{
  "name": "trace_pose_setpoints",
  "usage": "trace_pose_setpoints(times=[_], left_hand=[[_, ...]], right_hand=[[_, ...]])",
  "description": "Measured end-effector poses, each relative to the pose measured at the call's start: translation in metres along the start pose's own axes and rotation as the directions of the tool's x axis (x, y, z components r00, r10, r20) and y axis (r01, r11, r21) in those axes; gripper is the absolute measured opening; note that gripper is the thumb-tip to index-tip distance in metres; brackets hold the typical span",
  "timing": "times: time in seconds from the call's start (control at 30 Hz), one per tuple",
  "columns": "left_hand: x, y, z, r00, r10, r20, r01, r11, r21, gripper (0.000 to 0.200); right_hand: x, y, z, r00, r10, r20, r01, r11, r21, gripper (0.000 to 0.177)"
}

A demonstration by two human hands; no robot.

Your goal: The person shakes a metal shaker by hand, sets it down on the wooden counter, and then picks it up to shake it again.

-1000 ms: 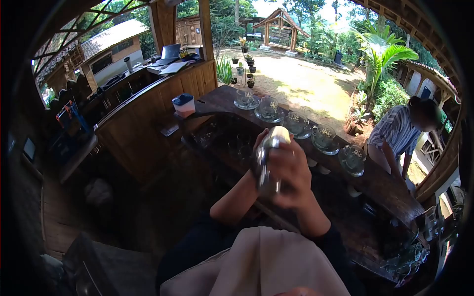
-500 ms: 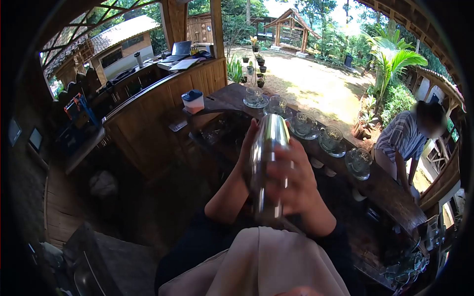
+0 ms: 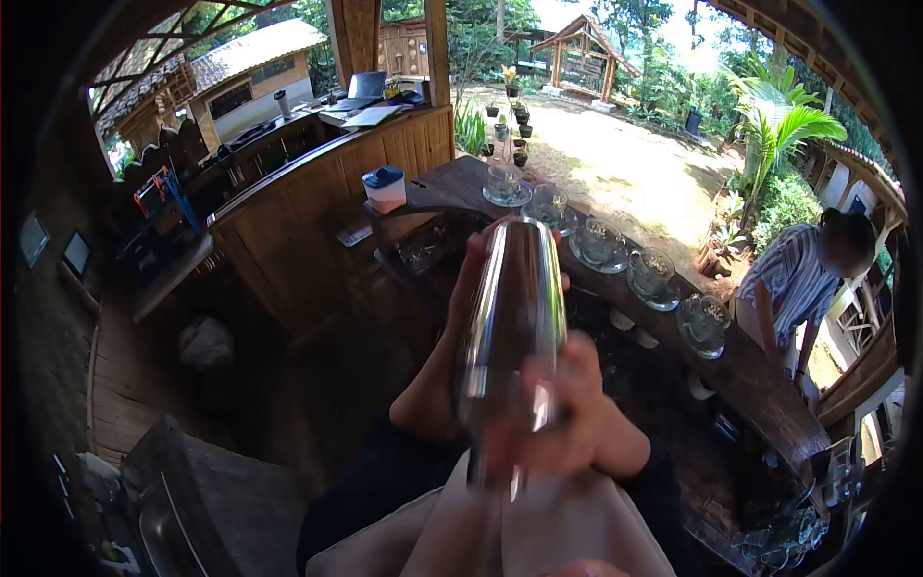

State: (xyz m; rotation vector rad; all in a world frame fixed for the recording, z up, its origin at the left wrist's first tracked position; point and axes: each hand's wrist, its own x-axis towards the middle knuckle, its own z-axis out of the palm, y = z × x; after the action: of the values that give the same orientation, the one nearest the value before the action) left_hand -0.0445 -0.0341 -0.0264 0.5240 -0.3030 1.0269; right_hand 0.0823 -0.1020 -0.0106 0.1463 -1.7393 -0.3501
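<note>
A tall shiny metal shaker (image 3: 514,308) stands upright in front of my chest, held in both hands. My left hand (image 3: 471,264) wraps the upper part from behind, only its fingertips showing. My right hand (image 3: 567,418) grips the lower part, blurred by motion. Beyond the shaker, several glass cups on saucers (image 3: 601,242) stand in a row along the dark wooden bar counter (image 3: 745,370).
A white tub with a blue lid (image 3: 386,188) sits at the counter's left end. A person in a striped shirt (image 3: 793,279) leans on the far side at the right. A lower wooden counter (image 3: 317,183) carries a laptop (image 3: 361,88). A metal sink (image 3: 168,524) lies lower left.
The shaker has come down and closer to me, from raised near the cups to upright before my chest. Both hands stayed on it; my right hand is now blurred.
</note>
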Motion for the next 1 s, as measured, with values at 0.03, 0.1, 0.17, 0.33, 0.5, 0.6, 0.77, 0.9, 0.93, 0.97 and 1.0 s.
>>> trace_pose_setpoints(times=[0.03, 0.1, 0.17, 0.33, 0.5, 0.6, 0.77, 0.9, 0.93, 0.97, 1.0], left_hand=[[0.005, 0.002, -0.003, 0.988, -0.080, -0.132, 0.079, 0.997, -0.015, 0.050], [0.009, -0.013, -0.037, 0.963, 0.121, -0.240, 0.006, 0.883, 0.469, 0.043], [0.018, -0.013, -0.042, 0.914, 0.350, -0.203, -0.017, 0.536, 0.844, 0.038], [0.007, -0.018, 0.038, 0.911, 0.028, 0.413, -0.036, 0.999, 0.012, 0.062], [0.014, -0.012, -0.040, 0.993, -0.117, -0.016, 0.104, 0.927, -0.360, 0.068], [0.020, -0.013, -0.080, 0.757, 0.263, -0.598, -0.361, 0.931, -0.048, 0.053], [0.008, 0.012, -0.006, 0.537, 0.800, -0.266, -0.582, 0.580, 0.570, 0.052], [-0.043, -0.027, 0.061, 0.475, 0.751, 0.460, -0.859, 0.281, 0.429, 0.061], [-0.050, -0.037, 0.067, 0.429, 0.672, 0.604, -0.885, 0.177, 0.431, 0.068], [-0.055, -0.046, 0.069, 0.380, 0.569, 0.729, -0.907, 0.075, 0.414, 0.078], [-0.063, -0.052, 0.057, 0.295, 0.435, 0.851, -0.878, -0.230, 0.421, 0.084]], right_hand=[[0.005, 0.012, -0.016, 0.886, 0.262, 0.383, -0.221, 0.964, -0.148, 0.031], [-0.004, 0.047, 0.003, 0.795, 0.591, 0.134, -0.598, 0.801, 0.012, 0.048], [0.010, 0.039, -0.011, 0.757, 0.649, 0.070, -0.649, 0.760, -0.028, 0.046], [0.015, -0.023, -0.011, 0.998, 0.058, 0.003, -0.058, 0.996, 0.066, 0.030], [-0.003, 0.021, -0.016, 0.930, 0.156, 0.333, -0.169, 0.986, 0.010, 0.028], [-0.069, 0.082, 0.001, 0.784, 0.602, 0.149, -0.620, 0.752, 0.225, 0.051], [-0.059, 0.081, -0.012, 0.588, 0.782, 0.209, -0.739, 0.414, 0.531, 0.051], [-0.046, 0.066, -0.016, 0.758, 0.582, 0.295, -0.530, 0.285, 0.799, 0.057], [-0.042, 0.061, -0.006, 0.752, 0.577, 0.320, -0.512, 0.205, 0.834, 0.064], [-0.036, 0.056, -0.002, 0.690, 0.616, 0.381, -0.501, 0.027, 0.865, 0.063], [-0.051, 0.066, 0.003, 0.576, 0.667, 0.474, -0.587, -0.066, 0.807, 0.065]])
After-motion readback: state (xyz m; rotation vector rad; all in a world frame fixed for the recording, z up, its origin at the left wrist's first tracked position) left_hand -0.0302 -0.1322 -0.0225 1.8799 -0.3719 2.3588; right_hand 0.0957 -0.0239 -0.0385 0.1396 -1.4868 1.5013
